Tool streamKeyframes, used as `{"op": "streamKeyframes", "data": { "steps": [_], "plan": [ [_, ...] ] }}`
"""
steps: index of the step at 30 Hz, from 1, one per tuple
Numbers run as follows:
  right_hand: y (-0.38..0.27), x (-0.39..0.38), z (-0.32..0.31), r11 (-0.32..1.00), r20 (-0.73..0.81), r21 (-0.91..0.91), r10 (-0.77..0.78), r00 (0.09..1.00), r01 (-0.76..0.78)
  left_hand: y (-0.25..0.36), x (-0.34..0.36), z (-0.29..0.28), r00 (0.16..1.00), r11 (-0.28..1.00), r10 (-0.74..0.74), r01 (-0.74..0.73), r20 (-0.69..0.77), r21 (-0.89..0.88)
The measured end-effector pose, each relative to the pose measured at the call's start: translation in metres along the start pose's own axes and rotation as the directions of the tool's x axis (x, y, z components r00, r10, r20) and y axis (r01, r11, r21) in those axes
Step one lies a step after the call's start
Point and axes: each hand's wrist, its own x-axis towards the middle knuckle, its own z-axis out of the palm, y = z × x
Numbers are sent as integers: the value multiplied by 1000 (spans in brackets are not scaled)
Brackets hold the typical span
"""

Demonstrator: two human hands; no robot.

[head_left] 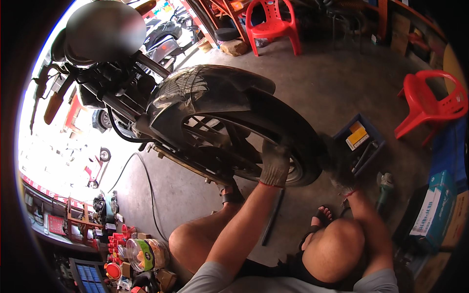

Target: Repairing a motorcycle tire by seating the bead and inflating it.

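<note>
one gloved left hand (275,161) of ours is at the motorcycle (132,93)'s front wheel (294,128), against its side near the rim; the fingers are dark and blurred, so we cannot tell how far they curl or whether they have hold of it. right of that hand, across the tyre (312,158), our gloved right hand (339,168) is close by the tread, too shadowed for us to tell whether it is open or gripping. so the wheel lies between our hands, its black fender (210,88) beyond the left one and farther to the left. just past the right hand, to its right, we see a dark blue tray (379,147) with a yellow-and-white box (358,138) inside. nearer us than that hand, and to its right, lies a green power tool (385,190). below the left hand, a dark bar (273,219) lies on the floor (332,88).
</note>
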Motion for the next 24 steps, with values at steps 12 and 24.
{"op": "streamKeyframes", "data": {
  "steps": [12, 24],
  "plan": [
    [-57, 67, 21, 977, 77, -212, 23, 997, -6, -31, -27, -2, 961, 967, -36, -37, 275, 253],
    [2, 22, 20, 986, 37, -159, -36, 999, 42, 31, 4, -45, 952, 976, 201, -173, -233, 133]
  ]
}}
